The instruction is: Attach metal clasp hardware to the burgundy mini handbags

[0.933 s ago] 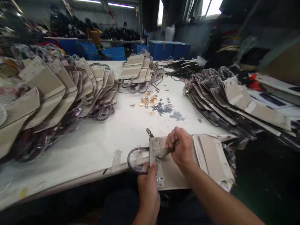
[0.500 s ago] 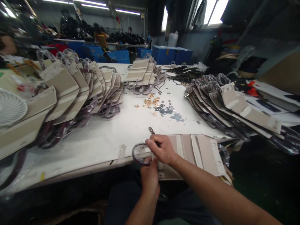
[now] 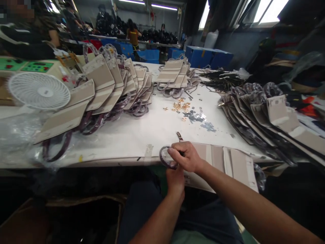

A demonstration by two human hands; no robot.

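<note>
A beige bag panel (image 3: pixel 218 157) lies at the table's front edge, with a plastic-wrapped purple handle (image 3: pixel 164 158) looping out at its left end. My right hand (image 3: pixel 186 156) is closed in a fist over that end; a small dark piece shows in its grip, too hidden to name. Just beyond the knuckles, a dark strap tab with metal on it (image 3: pixel 179 136) sticks out. My left hand (image 3: pixel 175 178) is closed on the panel's left end, right below my right hand, its fingertips mostly covered.
Gold fittings (image 3: pixel 181 105) and small grey metal plates (image 3: pixel 196 116) lie scattered mid-table. Stacked bag panels stand at left (image 3: pixel 101 81), back and right (image 3: pixel 276 112). A white fan (image 3: pixel 39 90) is at far left, black straps (image 3: pixel 223 78) behind. Other people work in the background.
The view has swung left, so everything sits further right in the picture. Both hands stay together at the panel's left end, with little change in their grip.
</note>
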